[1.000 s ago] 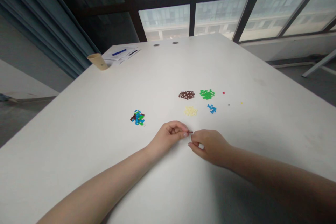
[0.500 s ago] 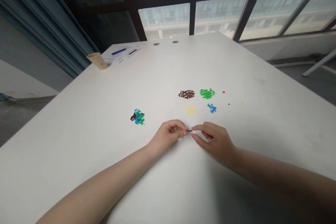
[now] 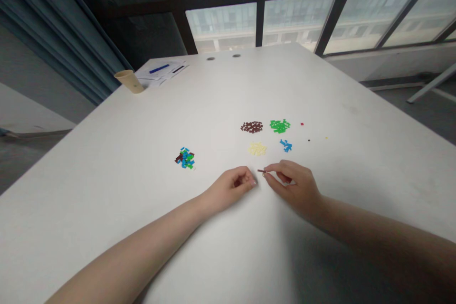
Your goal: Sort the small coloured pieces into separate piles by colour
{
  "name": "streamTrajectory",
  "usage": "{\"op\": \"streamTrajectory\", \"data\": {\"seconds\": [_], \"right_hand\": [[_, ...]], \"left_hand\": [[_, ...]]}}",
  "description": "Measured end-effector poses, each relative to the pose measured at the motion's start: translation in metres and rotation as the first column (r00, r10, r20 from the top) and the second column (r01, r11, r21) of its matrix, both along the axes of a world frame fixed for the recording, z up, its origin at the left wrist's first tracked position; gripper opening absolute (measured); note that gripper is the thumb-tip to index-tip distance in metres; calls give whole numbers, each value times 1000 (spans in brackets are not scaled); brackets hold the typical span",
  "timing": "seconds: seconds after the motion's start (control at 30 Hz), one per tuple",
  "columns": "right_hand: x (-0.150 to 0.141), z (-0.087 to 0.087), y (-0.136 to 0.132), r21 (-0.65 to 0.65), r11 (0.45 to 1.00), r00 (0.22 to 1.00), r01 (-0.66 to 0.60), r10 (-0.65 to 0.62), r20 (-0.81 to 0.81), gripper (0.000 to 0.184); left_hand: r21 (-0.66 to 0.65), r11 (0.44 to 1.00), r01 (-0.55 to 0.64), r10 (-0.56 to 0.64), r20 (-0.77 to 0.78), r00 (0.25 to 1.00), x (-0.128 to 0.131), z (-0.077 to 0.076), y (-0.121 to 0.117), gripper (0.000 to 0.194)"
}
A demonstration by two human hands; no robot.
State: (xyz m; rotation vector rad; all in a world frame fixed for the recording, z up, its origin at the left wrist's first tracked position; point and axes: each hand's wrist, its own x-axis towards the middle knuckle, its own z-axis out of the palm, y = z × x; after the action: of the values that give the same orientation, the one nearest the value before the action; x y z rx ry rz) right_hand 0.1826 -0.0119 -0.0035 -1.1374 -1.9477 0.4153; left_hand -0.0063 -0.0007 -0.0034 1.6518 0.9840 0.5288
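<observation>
Pinching that dark red bit (image 3: pixel 261 171) with your right hand (image 3: pixel 294 185) looks solid: it's held between your thumb and index fingertips, with the other fingers curled loosely under, and it pokes out toward your left hand (image 3: pixel 231 187). Quick tip: keep it on the pads rather than the nails, since something this thin can easily roll or ping away. Your left hand is curled nearly shut, just apart from the bit, and I can't tell whether anything's inside it. Both hands are right by the near side of the piles on the white table (image 3: pixel 107 190).

Counting what you've got: 2 hands, 1 held bit and 5 piles. That's 1 brown pile (image 3: pixel 251 127), 1 green pile (image 3: pixel 280 126), 1 cream pile (image 3: pixel 257 148), 1 blue pile (image 3: pixel 285 145) and 1 mixed pile (image 3: pixel 185 158) off to your left. Past those sit 3 lone bits: 1 red (image 3: pixel 301 124), 1 black (image 3: pixel 308 140) and 1 yellow (image 3: pixel 326 137). Pieces per pile are too tiny to count from here. Way down the far end there's 1 cup (image 3: pixel 128 80), plus papers (image 3: pixel 162 78) with 2 pens (image 3: pixel 158 69) on top
</observation>
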Motion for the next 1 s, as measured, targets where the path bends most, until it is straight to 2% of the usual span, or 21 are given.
{"op": "streamTrajectory", "data": {"seconds": [0.03,0.1,0.17,0.2,0.3,0.43,0.57,0.8,1.0], "right_hand": [[0,0,0,2,1000,1000,3,-3,-6,18],[0,-1,1,4,1000,1000,2,-2,-12,18],[-1,-1,2,9,1000,1000,1,-1,-7,18],[0,0,4,13,1000,1000,7,-7,1,18],[3,7,13,-28,998,995,65,-63,73,18],[10,22,42,-207,963,960,172,-117,254,17],[13,30,83,-204,942,906,266,-172,387,19],[-9,21,152,-169,921,845,352,-235,481,19],[-25,9,179,-229,906,824,357,-190,533,14]], "left_hand": [[108,990,89,-80,-78,994,0,1,-1,20],[292,919,264,-210,-204,956,-1,3,-2,18],[382,849,365,-273,-272,923,-1,4,-3,17],[396,834,385,-283,-292,913,0,4,-3,17],[403,824,398,-280,-321,905,0,3,-2,17],[424,804,417,-297,-323,899,-1,-1,-2,14],[439,785,437,-300,-347,888,-1,-4,-2,14],[467,754,462,-304,-375,876,0,-2,1,14],[478,737,477,-313,-385,868,0,-1,2,15]]}}
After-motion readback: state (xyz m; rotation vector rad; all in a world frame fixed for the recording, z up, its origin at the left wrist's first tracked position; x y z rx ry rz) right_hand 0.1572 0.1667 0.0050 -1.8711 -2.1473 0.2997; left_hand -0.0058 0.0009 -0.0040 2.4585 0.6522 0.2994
